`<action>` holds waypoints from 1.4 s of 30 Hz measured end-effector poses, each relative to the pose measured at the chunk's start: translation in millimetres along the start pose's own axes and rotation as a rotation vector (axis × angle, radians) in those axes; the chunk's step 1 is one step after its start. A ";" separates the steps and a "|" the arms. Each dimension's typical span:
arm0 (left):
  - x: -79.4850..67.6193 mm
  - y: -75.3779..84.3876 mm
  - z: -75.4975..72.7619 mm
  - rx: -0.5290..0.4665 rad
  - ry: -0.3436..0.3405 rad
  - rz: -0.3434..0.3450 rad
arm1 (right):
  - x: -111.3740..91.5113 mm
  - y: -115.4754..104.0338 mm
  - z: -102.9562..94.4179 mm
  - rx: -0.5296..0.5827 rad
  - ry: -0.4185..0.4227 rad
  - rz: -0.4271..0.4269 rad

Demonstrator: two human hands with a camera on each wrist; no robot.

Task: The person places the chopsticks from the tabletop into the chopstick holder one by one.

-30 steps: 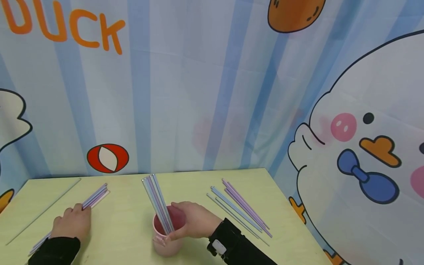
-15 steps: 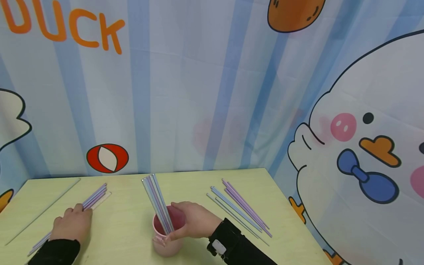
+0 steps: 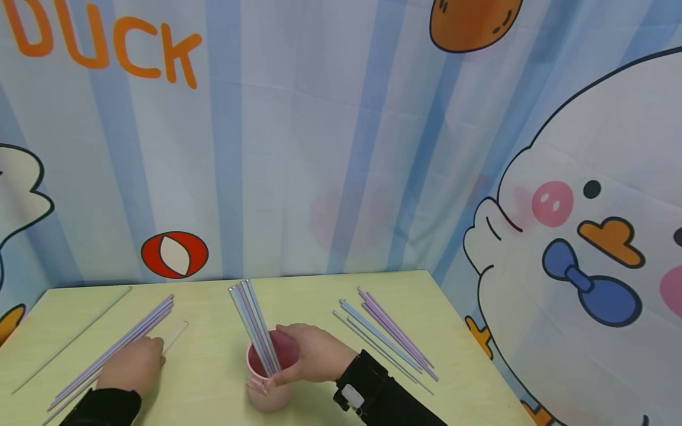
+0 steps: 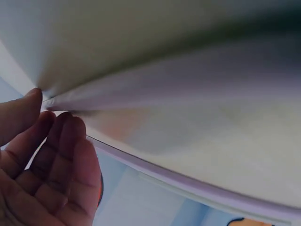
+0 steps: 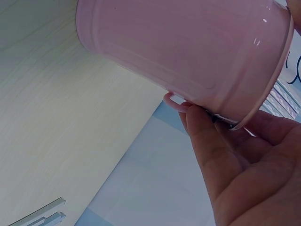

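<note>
Pinching one straw (image 3: 176, 338) in our left hand (image 3: 131, 365), we'd go gentle while our right hand (image 3: 314, 355) grips the cup (image 3: 270, 400).

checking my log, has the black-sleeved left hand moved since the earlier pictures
Yes: the left hand has moved right, away from the long, thin whitish stick at far left.

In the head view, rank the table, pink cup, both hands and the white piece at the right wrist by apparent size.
1. Table
2. Pink cup, right hand, left hand: too alike to rank
3. White wrist piece
</note>
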State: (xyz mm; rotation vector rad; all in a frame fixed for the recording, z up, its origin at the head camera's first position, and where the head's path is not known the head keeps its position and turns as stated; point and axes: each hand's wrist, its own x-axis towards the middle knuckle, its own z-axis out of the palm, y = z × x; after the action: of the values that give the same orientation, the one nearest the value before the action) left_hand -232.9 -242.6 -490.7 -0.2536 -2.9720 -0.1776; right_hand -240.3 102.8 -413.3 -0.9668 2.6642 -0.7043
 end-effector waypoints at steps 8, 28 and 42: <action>2.2 13.4 2.2 -0.025 -0.065 -0.023 | 1.0 0.5 -1.0 -0.004 0.000 0.002; 9.1 22.0 -36.5 -0.296 -0.040 -0.112 | 0.4 -0.4 0.4 0.018 0.000 0.032; 7.6 37.6 -90.5 -0.534 0.104 -0.164 | 0.4 -1.7 -0.3 0.015 -0.001 0.049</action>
State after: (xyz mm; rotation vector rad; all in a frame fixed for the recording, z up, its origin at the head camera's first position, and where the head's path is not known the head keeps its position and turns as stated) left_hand -220.8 -216.4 -396.7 -0.0542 -2.7809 -0.9725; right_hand -239.8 101.5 -412.2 -0.8946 2.6679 -0.7118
